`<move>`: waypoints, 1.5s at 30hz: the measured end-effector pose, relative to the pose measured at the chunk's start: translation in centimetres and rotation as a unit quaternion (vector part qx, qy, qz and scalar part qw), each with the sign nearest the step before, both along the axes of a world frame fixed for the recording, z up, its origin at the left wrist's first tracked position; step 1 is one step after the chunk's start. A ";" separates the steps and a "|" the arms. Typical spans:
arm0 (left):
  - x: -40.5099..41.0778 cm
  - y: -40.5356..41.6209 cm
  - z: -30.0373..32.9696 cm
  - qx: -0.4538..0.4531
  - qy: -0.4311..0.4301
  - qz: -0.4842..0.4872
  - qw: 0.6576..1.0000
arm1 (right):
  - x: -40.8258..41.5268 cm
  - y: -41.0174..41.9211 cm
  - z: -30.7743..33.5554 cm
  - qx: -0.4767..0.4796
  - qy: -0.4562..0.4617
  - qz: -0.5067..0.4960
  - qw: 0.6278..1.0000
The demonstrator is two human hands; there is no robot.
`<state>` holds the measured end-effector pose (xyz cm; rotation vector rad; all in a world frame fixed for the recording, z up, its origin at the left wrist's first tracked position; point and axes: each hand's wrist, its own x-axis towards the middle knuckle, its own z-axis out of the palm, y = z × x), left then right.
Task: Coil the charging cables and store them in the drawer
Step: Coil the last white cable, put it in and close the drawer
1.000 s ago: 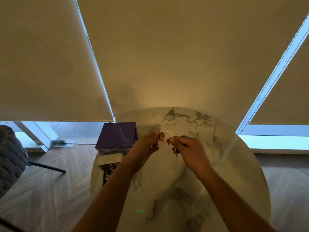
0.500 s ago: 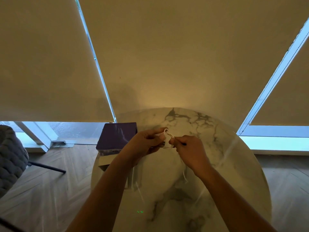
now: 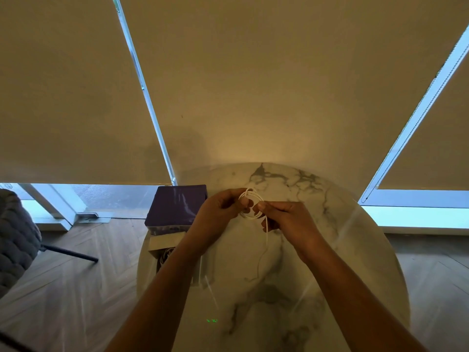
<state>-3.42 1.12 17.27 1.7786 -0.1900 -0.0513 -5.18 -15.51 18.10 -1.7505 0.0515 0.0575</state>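
the white cable (image 3: 250, 207) was held above the marble bench (image 3: 317, 250), its loops pinched in the left hand (image 3: 220, 212), while the right hand (image 3: 286, 219) gripped the strand, fingers curled on it. a loose tail hung down toward the bench. the likely risk was the springy loops slipping from that light pinch and unwinding. the open drawer (image 3: 165, 250) sat just left, under the purple box (image 3: 177, 207).
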 end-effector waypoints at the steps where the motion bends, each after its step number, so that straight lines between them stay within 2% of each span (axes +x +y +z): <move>1: -0.1 0.0 0.2 0.006 0.005 -0.005 1.000 | 0.0 0.0 0.1 0.001 0.000 -0.001 1.000; 9: -0.4 0.6 0.5 -0.051 0.078 -0.017 0.995 | 0.1 -0.3 -0.1 0.000 0.003 0.003 1.000; 14: -0.1 0.8 0.0 0.003 0.076 -0.001 0.997 | 0.3 -0.6 -0.4 -0.012 -0.004 0.003 1.000; 19: 0.2 0.5 -0.4 0.052 0.076 0.012 0.996 | 0.5 -0.6 -1.0 -0.075 -0.021 -0.014 0.997; 25: 0.1 0.2 0.0 -0.038 0.095 0.022 0.995 | 0.9 -0.7 -1.0 -0.091 -0.028 -0.020 0.995; 28: 0.2 -0.1 -0.1 -0.095 0.122 0.075 0.985 | 0.9 -0.5 -0.9 -0.059 -0.032 -0.011 0.998; 34: 0.3 -0.1 0.0 -0.183 0.161 0.101 0.965 | 0.7 0.0 -1.6 -0.009 -0.054 0.013 0.998; 38: 0.5 0.4 0.2 -0.225 0.154 0.129 0.953 | 0.2 0.1 -4.0 -0.055 -0.073 0.023 0.996; 42: 0.5 0.7 0.0 -0.241 0.160 0.139 0.947 | 0.2 -0.1 -8.3 -0.148 -0.052 0.059 0.986; 45: 0.4 0.8 0.0 -0.249 0.165 0.138 0.944 | -0.2 0.0 -11.3 -0.151 -0.025 0.058 0.987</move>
